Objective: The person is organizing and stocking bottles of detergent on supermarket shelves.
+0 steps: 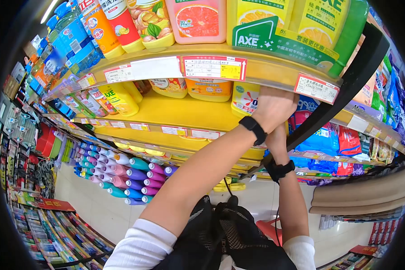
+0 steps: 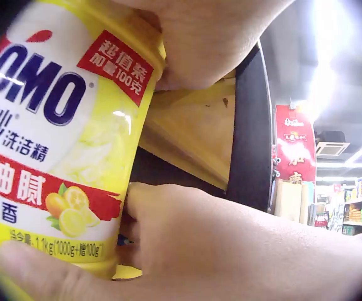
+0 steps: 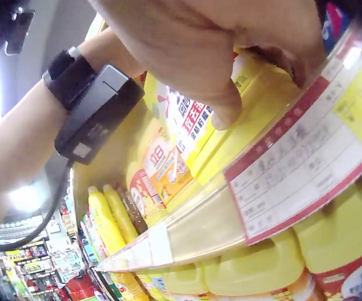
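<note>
A yellow dish soap bottle (image 2: 74, 144) with an OMO label stands tilted in the left wrist view. In the head view the same bottle (image 1: 244, 98) sits on the middle yellow shelf, its top hidden by the shelf above. My left hand (image 1: 274, 108) reaches in under the upper shelf edge and grips the bottle's upper part; its fingertips are mostly hidden. Lower down, my right hand (image 2: 162, 232) holds the bottle near its base, with the thumb across the front. In the head view the right hand (image 1: 276, 139) is partly covered by the left.
Price tags line the upper shelf edge (image 1: 157, 67), where an AXE pack (image 1: 256, 36) and other detergents stand. Orange-labelled bottles (image 1: 209, 90) are to the left on the same shelf. A black shelf post (image 1: 346, 85) rises at the right, beside bagged detergents (image 1: 319, 139).
</note>
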`<state>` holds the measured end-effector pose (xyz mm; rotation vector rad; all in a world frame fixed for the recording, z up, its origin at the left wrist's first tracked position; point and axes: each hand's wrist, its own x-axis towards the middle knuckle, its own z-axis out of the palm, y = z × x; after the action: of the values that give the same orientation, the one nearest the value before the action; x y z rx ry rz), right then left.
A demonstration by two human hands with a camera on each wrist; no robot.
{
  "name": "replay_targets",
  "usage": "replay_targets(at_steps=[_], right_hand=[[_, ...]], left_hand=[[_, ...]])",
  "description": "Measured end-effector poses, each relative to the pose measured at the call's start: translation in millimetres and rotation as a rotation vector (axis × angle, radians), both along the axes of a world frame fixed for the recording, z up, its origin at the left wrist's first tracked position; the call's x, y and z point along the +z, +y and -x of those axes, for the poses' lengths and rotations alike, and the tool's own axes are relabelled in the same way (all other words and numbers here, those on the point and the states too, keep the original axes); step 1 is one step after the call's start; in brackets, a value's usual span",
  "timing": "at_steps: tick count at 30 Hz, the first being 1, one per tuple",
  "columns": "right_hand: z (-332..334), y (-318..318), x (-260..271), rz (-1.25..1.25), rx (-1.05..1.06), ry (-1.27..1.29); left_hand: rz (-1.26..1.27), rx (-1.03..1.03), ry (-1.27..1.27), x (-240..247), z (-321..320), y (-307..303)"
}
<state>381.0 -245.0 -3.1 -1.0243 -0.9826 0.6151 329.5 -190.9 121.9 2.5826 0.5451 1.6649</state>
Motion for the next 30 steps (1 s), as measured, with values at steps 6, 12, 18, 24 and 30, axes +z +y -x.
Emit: replay_targets(at_steps=[6,12,18,24,30], right_hand=[[-18.0,7.2,14.0,0.094,-0.368,-0.502],[-77.9,52.2,-61.3,0.084,-0.124,-0.038],[-91.1,80.6,-93.6,0.138,-0.281,-0.266],[-43.3,15.5,-26.2,0.373,-0.473,-0.63],[-51.4,23.0,-32.0,0.406,-0.582,-0.565]], left_hand=[[0.089,-0.06,-0.006,-11.4,-38.7,20.2],[0.215,-0.155,-0.045,-3.8,-44.7,31.6],[0.128,-0.094,0.077,-27.8,-32.2,40.9],[-0.055,-0.033,0.272,-42.7,68.4,27.0],[0.117,0.152,0.262,-93.0,168.8,76.7]])
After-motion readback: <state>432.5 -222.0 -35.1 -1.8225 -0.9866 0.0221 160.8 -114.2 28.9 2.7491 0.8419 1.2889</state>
